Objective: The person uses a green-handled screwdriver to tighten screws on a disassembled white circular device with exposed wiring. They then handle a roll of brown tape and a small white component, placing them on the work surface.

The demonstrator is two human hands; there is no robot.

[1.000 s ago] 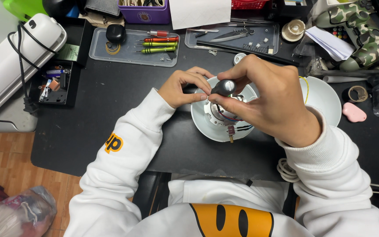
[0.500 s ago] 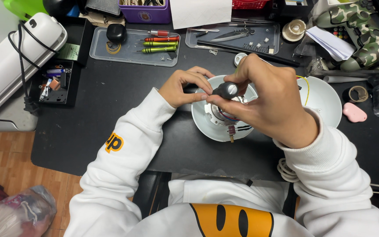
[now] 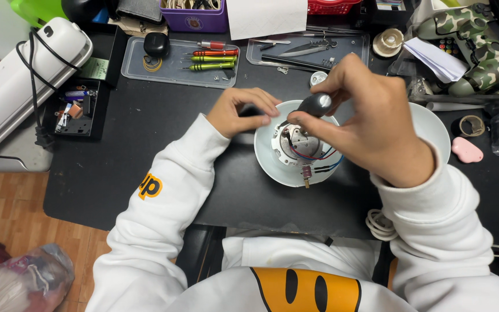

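Observation:
A white round lamp housing (image 3: 272, 164) lies open on the black table, with red, blue and black wires (image 3: 319, 159) inside. My right hand (image 3: 371, 124) pinches the dark rounded handle of a screwdriver (image 3: 316, 105) upright over the housing's centre. My left hand (image 3: 241, 112) grips the housing's left rim, fingers curled over it. Both sleeves are white.
A clear tray with several screwdrivers (image 3: 209, 58) and a tray of tweezers (image 3: 298, 52) lie at the back. A white dome cover (image 3: 431, 127) sits right of the housing, a pink object (image 3: 467, 150) beyond it. A white appliance (image 3: 18, 81) and a black parts box (image 3: 76, 110) stand left.
My right hand has shifted slightly on the screwdriver handle, turning it over the housing. The left hand stays at the rim.

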